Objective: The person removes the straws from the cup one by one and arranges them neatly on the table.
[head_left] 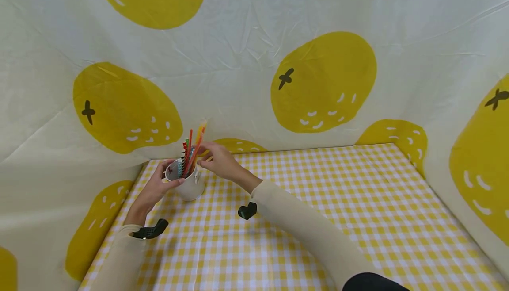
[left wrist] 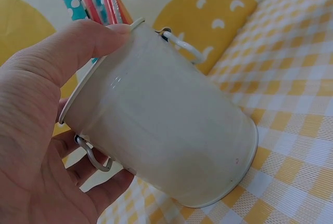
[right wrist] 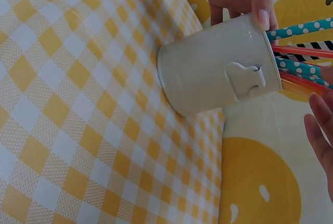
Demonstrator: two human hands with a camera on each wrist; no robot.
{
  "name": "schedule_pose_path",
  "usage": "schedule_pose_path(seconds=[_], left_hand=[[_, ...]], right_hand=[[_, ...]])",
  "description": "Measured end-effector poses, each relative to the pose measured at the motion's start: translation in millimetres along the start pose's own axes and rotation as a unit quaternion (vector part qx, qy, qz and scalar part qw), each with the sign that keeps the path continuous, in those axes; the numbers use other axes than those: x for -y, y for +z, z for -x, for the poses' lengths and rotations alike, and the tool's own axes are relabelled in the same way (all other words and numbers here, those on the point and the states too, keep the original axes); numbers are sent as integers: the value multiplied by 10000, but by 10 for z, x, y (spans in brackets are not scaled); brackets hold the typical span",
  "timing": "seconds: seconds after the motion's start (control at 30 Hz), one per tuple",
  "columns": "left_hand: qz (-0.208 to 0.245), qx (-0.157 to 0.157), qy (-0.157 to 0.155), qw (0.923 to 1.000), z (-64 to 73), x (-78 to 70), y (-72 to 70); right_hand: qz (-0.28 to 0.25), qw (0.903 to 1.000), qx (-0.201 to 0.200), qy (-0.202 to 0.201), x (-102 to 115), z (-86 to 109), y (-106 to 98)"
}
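Note:
A white metal pail (head_left: 190, 189) with small side handles stands on the checked cloth at the left back. My left hand (head_left: 157, 187) grips it at the rim, thumb (left wrist: 99, 37) over the near edge and fingers around the far side. Several thin patterned sticks (head_left: 185, 154) like straws lean inside, teal with white dots, black-and-white striped, and red. On the pail's right, my right hand (head_left: 222, 160) holds orange-red sticks (right wrist: 304, 82) between thumb and fingers above the rim. Their lower ends are hidden in the pail.
The yellow-and-white checked tablecloth (head_left: 318, 193) covers the table. A pale curtain (head_left: 238, 96) with large yellow fruit prints hangs behind and along both sides, close behind the pail. A dark wrist device (head_left: 149, 231) sits on the left sleeve.

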State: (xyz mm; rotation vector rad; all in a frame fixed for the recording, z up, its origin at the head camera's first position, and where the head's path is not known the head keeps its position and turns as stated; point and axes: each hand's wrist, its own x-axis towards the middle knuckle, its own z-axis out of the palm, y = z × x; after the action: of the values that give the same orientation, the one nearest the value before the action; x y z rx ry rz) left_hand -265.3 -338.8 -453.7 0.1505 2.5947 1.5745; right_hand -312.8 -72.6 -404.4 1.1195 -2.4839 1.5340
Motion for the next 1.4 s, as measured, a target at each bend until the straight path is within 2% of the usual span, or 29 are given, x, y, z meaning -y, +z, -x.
schedule_pose_path(seconds=[0.23,0.4,0.77,1.03,1.4], left_hand=[[-6,10,56,10000,3,-6,-2],[-55,-37,128,9999,14,-30,-3],[75,-93,81,9999,6,-28,21],[50,-131,85,9999,9,-42,26],[8,-112,-26,9999,-11,2,17]], right_hand=[[-45,9998,73,160,36,-26,19],[-55,9997,-40,249,41,-42,23],[136,9993,-150,318,19,-104,67],[1,9985,-356,412,52,-128,74],[-385,9965,-302,671,50,-140,115]])
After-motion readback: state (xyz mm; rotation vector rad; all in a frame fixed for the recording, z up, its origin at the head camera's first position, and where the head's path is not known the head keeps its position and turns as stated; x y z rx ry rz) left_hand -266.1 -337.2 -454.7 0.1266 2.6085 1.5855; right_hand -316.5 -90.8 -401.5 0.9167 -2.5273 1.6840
